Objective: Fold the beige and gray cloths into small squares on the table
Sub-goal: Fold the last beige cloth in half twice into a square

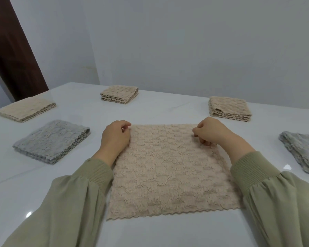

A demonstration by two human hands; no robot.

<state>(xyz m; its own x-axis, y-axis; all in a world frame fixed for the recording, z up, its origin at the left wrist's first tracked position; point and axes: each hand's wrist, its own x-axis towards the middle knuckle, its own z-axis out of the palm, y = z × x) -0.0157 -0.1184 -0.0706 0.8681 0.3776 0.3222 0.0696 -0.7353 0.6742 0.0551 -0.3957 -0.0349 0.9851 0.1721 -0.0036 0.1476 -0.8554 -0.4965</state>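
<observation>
The white counter carries everything. In its middle, just in front of the person, the beige cloth lies flat and open. One folded gray cloth lies to the left and another gray cloth to the right. Three folded beige cloths lie further back: left, centre, right. The left hand and right hand rest on the open cloth's far corners, with curled fingers pinching its edge.
</observation>
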